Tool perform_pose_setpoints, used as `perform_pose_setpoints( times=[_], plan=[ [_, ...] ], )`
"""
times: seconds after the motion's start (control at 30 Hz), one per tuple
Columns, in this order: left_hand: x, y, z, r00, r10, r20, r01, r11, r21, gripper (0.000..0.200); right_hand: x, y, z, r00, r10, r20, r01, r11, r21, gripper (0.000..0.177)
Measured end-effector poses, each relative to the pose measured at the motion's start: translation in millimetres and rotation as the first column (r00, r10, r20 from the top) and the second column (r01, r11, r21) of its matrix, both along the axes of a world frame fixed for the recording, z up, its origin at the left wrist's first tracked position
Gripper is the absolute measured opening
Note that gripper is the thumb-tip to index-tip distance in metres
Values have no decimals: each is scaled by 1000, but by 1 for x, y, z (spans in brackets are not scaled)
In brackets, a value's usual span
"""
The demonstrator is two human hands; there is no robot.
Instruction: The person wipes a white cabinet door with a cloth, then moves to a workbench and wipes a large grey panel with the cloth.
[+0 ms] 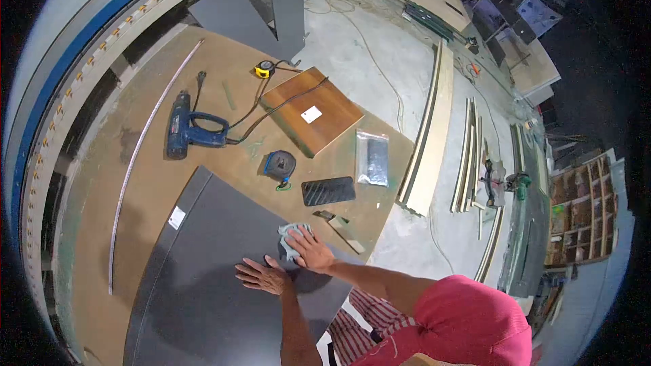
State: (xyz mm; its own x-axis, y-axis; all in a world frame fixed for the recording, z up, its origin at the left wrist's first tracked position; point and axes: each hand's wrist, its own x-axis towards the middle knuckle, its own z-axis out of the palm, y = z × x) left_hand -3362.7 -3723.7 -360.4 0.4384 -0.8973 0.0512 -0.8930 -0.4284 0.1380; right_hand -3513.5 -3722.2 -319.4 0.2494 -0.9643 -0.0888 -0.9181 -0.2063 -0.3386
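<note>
A large dark grey panel (203, 285) with a curved outline and a small white label lies on the brown work table. My left hand (264, 276) rests flat on the panel, fingers spread. Just beside it, my right hand (312, 251) presses a crumpled grey-blue cloth (287, 238) onto the panel near its upper edge; part of the cloth is hidden under the palm. Close by on the table are a black phone (328, 191) and a narrow strip piece (344, 233).
Around the panel on the table (102, 230) lie a blue heat gun (193, 132), a dark tape measure (279, 165), a yellow tape measure (264, 69), a brown wooden board (313, 112), a plastic packet (372, 157) and a long thin strip (139, 142). Long boards (430, 142) lie on the floor.
</note>
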Motion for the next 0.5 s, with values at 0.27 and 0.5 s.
perform_pose_setpoints(
  times=[0.27, 0.5],
  plan=[
    [-11, -6, 6, 996, 0, 95, 9, 996, -93, 59, -49, 73, -4, 998, 60, 17, -61, 989, 134, 65],
    [-13, -4, 6, 996, 24, 88, -18, 997, -70, 66, -85, 123, -14, 996, 83, 22, -85, 991, 106, 66]
  ],
)
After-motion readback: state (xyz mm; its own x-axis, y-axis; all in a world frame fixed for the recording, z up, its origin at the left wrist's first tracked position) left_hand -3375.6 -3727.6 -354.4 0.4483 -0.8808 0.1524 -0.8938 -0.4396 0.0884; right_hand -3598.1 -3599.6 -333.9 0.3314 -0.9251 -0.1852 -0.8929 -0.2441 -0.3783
